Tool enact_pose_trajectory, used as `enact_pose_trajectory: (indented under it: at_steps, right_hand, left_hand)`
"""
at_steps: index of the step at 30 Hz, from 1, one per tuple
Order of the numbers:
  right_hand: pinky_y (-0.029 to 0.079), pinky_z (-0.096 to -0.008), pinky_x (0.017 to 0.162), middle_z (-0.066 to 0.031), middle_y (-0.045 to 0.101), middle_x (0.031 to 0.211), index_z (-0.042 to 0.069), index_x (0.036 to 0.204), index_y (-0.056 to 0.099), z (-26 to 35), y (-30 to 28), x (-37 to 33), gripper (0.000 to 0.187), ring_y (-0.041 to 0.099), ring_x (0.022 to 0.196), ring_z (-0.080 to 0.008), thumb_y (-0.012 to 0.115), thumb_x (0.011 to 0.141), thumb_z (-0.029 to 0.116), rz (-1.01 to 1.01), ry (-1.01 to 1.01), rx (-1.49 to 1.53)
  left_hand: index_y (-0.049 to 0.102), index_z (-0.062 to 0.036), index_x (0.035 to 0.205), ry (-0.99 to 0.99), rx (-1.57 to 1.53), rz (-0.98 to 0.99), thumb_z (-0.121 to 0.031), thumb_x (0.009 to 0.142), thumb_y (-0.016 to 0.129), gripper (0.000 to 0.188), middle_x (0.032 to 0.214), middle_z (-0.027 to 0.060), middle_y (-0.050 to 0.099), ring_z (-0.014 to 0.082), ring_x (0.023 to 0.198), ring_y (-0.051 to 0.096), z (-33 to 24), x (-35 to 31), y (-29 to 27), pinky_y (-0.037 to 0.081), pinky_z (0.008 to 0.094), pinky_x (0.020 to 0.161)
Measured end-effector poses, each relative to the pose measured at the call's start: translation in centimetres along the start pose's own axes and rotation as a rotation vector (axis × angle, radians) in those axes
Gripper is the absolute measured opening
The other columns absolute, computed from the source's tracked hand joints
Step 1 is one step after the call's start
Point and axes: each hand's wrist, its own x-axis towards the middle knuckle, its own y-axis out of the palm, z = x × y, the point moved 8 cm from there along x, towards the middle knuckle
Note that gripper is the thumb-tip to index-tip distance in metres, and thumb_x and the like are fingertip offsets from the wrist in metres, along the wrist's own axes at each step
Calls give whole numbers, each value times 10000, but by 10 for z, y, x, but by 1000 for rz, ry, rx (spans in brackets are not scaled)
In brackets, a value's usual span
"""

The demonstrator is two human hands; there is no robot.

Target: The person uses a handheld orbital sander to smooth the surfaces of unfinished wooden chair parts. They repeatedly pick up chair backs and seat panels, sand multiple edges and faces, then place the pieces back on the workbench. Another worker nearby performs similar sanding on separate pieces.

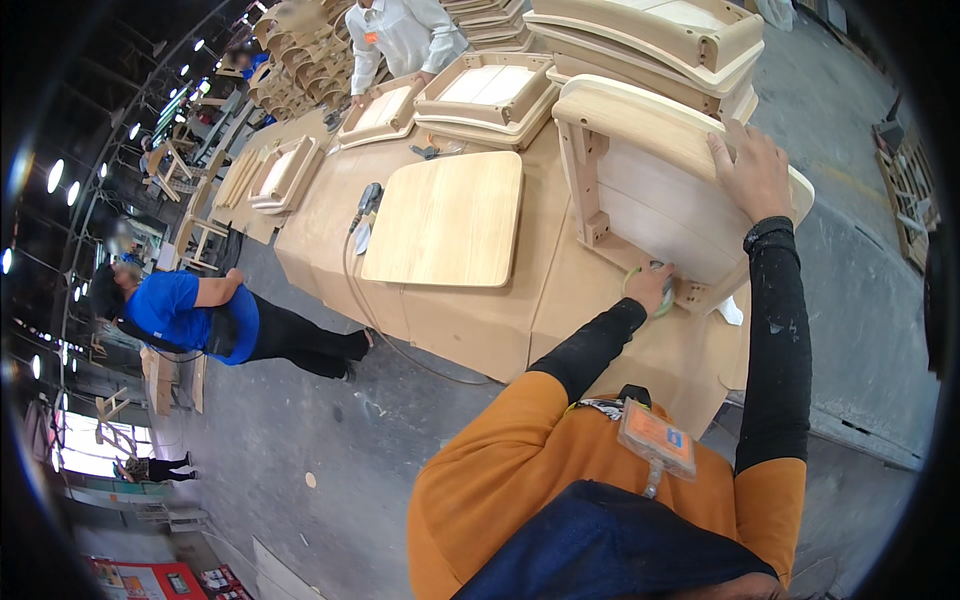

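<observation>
A pale wooden seat frame (650,195) stands tilted on the covered table, its underside and corner blocks turned toward me. My right hand (752,170) grips its upper right edge, thumb on one side and fingers over the rim. Low down, by the near corner block, my left hand (650,285) is closed round a pale green ring that looks like a roll of tape (666,297). Part of the ring is hidden by the fingers. Beside that corner lies a small white scrap (731,312), partly behind the frame.
A flat wooden panel (447,222) lies left of the frame, with a corded power tool (368,200) next to it. Stacked seat frames (650,45) rise at the back. Across the brown-covered table (480,325) a person in white (405,35) handles a frame; another in blue (190,310) stands left.
</observation>
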Motion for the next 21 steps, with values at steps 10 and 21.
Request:
enact_pose_trajectory:
  at_steps: [10,21]
  right_hand:
    - [417,-452,891,-139,643,997,94,1221,614,1,2,-3,431,597,981,-319,519,950,416,94,34,-39]
    - [417,-447,896,-135,639,999,91,1222,611,5,-4,-7,430,592,982,-311,519,952,413,85,21,-30]
  left_hand:
    - [426,-291,1388,-112,-1,44,-183,810,672,637,1242,253,486,418,957,628,17,2,3,536,455,798]
    - [411,-302,1406,-106,-47,48,-177,765,744,733,1332,280,408,414,988,629,17,-3,-2,542,456,816]
